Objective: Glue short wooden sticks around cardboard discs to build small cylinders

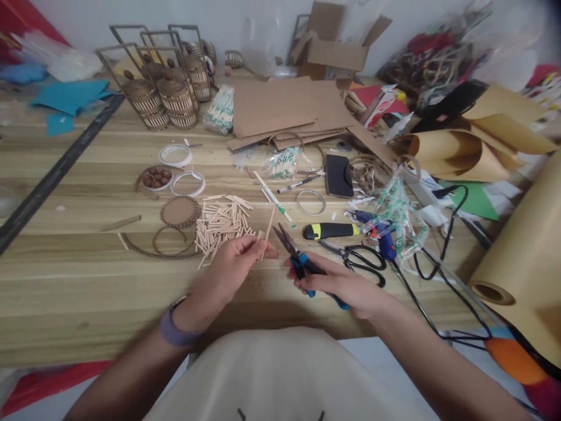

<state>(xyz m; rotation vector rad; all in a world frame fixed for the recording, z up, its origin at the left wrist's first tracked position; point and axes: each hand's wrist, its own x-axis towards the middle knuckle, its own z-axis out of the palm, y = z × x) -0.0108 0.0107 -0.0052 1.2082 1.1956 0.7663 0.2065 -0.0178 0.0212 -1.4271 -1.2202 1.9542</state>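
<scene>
My left hand [234, 264] pinches a thin wooden stick [267, 231] that points up and away over the wooden table [87, 280]. My right hand [339, 283] grips blue-handled cutting pliers [298, 257], their open jaws right beside the stick. A pile of short cut wooden sticks [221, 225] lies just beyond my left hand. A round cardboard disc [179, 211] and thin cardboard rings [169, 241] sit left of the pile.
Black scissors [363, 260], a yellow-black utility knife [328, 231], a blue glue gun [385, 242] with its black cable, a phone [338, 175], tape rolls [175, 155], small wooden lantern-like baskets [169, 96], cardboard sheets [284, 111] and brown paper rolls [521, 257] surround the work spot.
</scene>
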